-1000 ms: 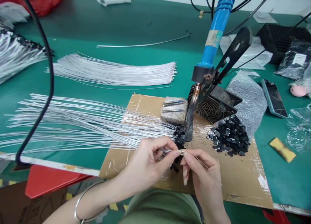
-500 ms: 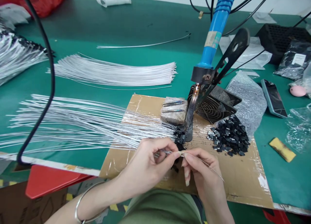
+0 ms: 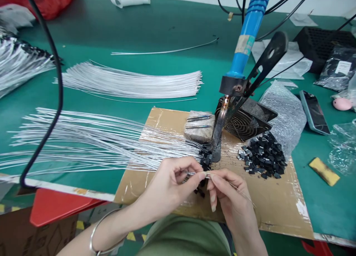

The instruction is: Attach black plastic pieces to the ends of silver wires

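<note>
My left hand point(image 3: 178, 183) and my right hand point(image 3: 235, 198) meet over the front of the brown cardboard point(image 3: 272, 206), fingertips almost touching. Both pinch a thin silvery wire point(image 3: 208, 176) between thumb and forefinger. Its fine tail runs across the right hand toward the lower right. What exactly lies inside the left fingers is partly hidden. Just behind the hands, several white cables point(image 3: 111, 137) end in black connectors point(image 3: 205, 156). A soldering iron point(image 3: 246, 45) with a blue handle stands tip-down above them in a black metal holder.
Loose black parts point(image 3: 263, 156) are heaped on the cardboard's right side. A small fan point(image 3: 241, 124), a sponge block point(image 3: 199, 133), bubble wrap point(image 3: 286, 115), a phone point(image 3: 314, 112) and a yellow sponge point(image 3: 324, 171) lie around. Another white cable bundle point(image 3: 133, 82) rests farther back.
Both hands stay nearly in place with the same pinch. The right hand has shifted very slightly, and the fine tail of wire sits a little closer to it.
</note>
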`<state>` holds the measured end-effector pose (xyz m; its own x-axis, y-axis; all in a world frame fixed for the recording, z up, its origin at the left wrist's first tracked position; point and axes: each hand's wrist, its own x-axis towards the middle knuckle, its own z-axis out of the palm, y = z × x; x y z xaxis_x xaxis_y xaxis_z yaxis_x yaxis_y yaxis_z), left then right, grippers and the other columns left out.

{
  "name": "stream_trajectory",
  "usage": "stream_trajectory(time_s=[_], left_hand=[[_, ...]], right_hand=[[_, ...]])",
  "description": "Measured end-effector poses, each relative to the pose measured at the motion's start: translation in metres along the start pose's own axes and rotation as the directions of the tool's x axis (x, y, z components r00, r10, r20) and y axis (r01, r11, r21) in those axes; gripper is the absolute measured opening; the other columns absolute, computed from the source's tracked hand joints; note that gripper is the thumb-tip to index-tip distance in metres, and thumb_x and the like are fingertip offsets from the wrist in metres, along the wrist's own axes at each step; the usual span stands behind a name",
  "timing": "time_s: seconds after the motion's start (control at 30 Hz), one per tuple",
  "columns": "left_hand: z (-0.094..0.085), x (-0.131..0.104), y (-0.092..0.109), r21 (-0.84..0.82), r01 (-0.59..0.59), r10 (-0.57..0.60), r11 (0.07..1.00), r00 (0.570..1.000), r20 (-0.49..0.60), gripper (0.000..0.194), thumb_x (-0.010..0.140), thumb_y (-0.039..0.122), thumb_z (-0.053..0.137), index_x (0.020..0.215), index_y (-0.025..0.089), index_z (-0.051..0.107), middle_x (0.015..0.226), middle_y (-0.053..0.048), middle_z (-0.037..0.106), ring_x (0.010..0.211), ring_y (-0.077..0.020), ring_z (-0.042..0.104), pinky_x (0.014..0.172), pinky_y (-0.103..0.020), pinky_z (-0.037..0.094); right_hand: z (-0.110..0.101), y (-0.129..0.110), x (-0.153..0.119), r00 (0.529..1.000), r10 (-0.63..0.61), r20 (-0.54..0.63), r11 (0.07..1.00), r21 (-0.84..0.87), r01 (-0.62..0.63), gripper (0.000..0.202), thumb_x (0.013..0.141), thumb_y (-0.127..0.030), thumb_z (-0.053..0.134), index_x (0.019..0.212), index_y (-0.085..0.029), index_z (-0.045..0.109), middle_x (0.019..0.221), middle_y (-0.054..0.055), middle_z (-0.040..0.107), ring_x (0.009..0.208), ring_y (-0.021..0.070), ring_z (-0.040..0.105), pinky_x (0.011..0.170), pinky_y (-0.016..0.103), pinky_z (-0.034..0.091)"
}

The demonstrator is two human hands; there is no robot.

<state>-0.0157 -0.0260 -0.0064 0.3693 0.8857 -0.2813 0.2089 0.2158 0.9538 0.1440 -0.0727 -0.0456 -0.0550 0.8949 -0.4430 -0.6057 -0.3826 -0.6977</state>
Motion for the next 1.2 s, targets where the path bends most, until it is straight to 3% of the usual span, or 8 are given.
stream_trajectory(time_s=[0.37, 0.67, 0.83, 0.97, 1.2], left_hand=[[0.006, -0.003, -0.010, 0.075, -0.078, 0.086, 0.994, 0.991, -0.102, 0.019, 0.091, 0.025, 0.068, 0.075, 0.016, 0.071, 0.066, -0.003, 0.069, 0.056, -0.0127, 0.056, 0.050, -0.022, 0.042], [0.016, -0.007, -0.019, 0.162, -0.115, 0.147, 0.980, 0.969, -0.201, 0.022, 0.094, 0.026, 0.064, 0.077, 0.015, 0.072, 0.059, 0.001, 0.060, 0.048, -0.0087, 0.040, 0.045, -0.022, 0.031], [0.019, -0.006, -0.020, 0.074, -0.109, 0.123, 0.991, 0.966, -0.226, 0.020, 0.094, 0.028, 0.067, 0.078, 0.016, 0.072, 0.063, -0.002, 0.068, 0.051, -0.0109, 0.052, 0.048, -0.021, 0.041], [0.017, -0.004, -0.018, 0.024, -0.084, 0.087, 0.996, 0.967, -0.240, 0.019, 0.091, 0.029, 0.070, 0.077, 0.017, 0.072, 0.066, -0.003, 0.071, 0.056, -0.0131, 0.060, 0.051, -0.022, 0.047], [0.016, -0.002, -0.015, 0.058, -0.086, 0.098, 0.995, 0.959, -0.265, 0.019, 0.090, 0.027, 0.068, 0.075, 0.016, 0.073, 0.062, -0.003, 0.070, 0.053, -0.0117, 0.057, 0.048, -0.021, 0.042]], right_hand=[[-0.007, 0.008, 0.001, 0.999, -0.026, 0.037, 0.999, 0.034, 0.024, 0.018, 0.084, -0.038, 0.088, 0.084, -0.020, 0.087, 0.067, 0.000, 0.073, 0.048, 0.0047, 0.059, 0.044, 0.010, 0.052], [0.003, 0.012, -0.002, 0.997, -0.059, -0.050, 0.995, 0.075, 0.063, 0.019, 0.082, -0.039, 0.089, 0.081, -0.021, 0.086, 0.062, -0.001, 0.071, 0.045, 0.0053, 0.058, 0.043, 0.012, 0.053], [0.010, 0.012, 0.000, 0.992, -0.090, -0.092, 0.991, 0.095, 0.098, 0.022, 0.075, -0.041, 0.094, 0.078, -0.021, 0.086, 0.061, -0.002, 0.071, 0.043, 0.0044, 0.059, 0.043, 0.011, 0.053], [0.005, 0.012, 0.000, 0.991, -0.110, -0.081, 0.991, 0.065, 0.115, 0.024, 0.083, -0.044, 0.089, 0.091, -0.023, 0.088, 0.071, 0.000, 0.076, 0.052, 0.0068, 0.067, 0.052, 0.014, 0.059], [0.001, 0.017, -0.002, 0.977, -0.184, -0.106, 0.979, -0.106, 0.173, 0.017, 0.085, -0.038, 0.088, 0.090, -0.022, 0.087, 0.063, -0.001, 0.075, 0.050, 0.0111, 0.069, 0.054, 0.020, 0.062]])
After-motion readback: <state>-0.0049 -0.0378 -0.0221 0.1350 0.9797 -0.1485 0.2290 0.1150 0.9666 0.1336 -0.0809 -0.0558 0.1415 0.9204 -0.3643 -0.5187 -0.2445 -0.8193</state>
